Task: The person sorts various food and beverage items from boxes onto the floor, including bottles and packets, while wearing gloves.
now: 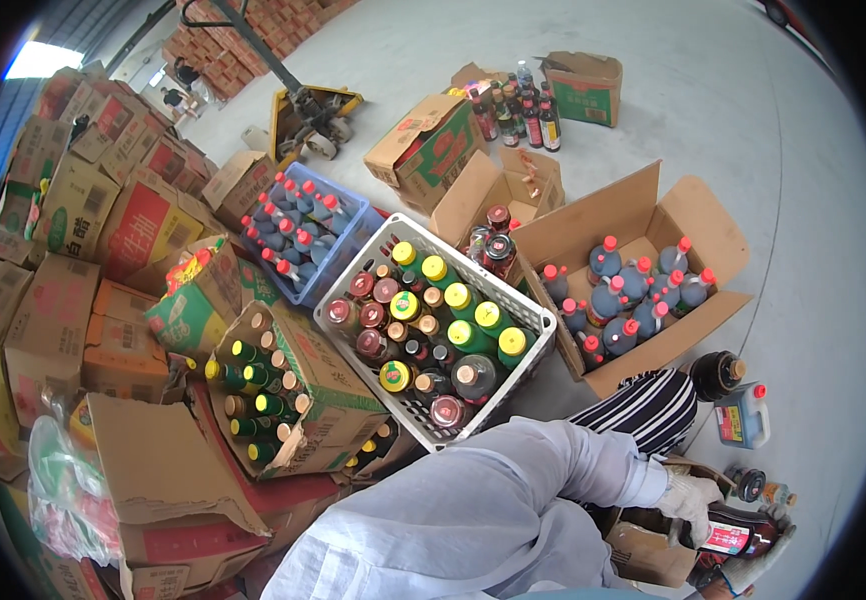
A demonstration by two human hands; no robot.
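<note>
At the lower right, a dark glass bottle (734, 534) with a red and white label lies tilted between my gloved hands. My left hand (692, 504), in a white work glove at the end of a light sleeve, grips one end of it. Around the other end is my right hand (763, 555), also gloved. Beneath the hands is an open cardboard box (654, 555), partly hidden by my arm and the bottle. A dark jar (746, 482) and a small clear bottle (779, 494) rest on the floor just beyond.
A white plastic crate (433, 444) of mixed bottles stands mid-view, beside a blue crate (313, 289) and an open carton (673, 337) of red-capped jugs. Stacked cartons (58, 330) crowd the left. A pallet jack (305, 112) stands behind; people (178, 97) are far off.
</note>
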